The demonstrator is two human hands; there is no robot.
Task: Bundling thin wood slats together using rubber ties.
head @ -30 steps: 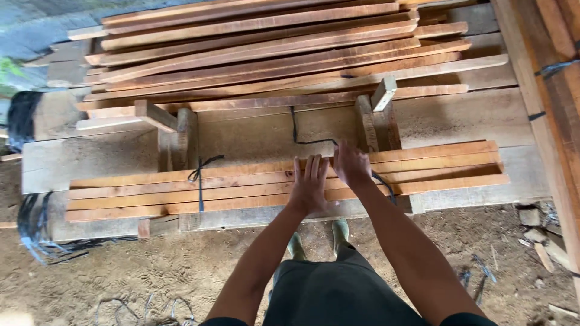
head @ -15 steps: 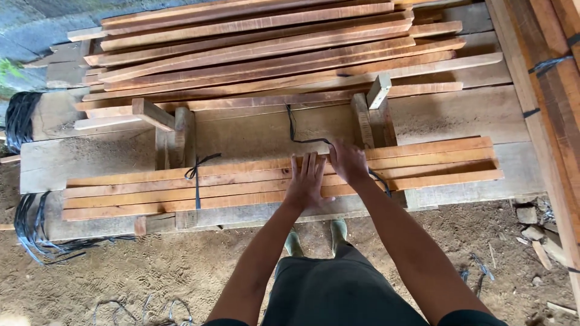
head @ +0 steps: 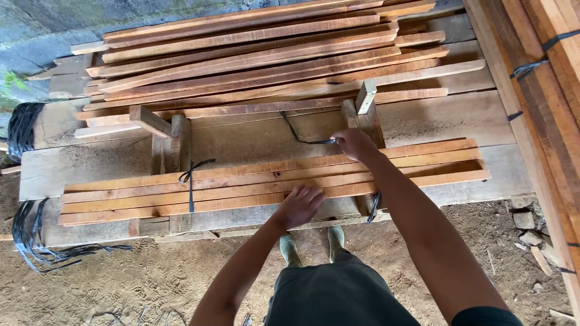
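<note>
A: Right hand was closed, pinching the black strap at the far edge of the slat bundle. Arm reached out long across the bundle.

B: Left hand?

A: Fingers curled, pressed on the bundle's near edge, gripping nothing I could confirm. Strap's other end hung below the right forearm.

B: Surface?

A: Bundle lay on a rough plank bench. Loose slats were stacked beyond the right hand. Left of the left hand, a tied strap already circled the bundle. Dirt floor underneath, concrete wall behind.
</note>
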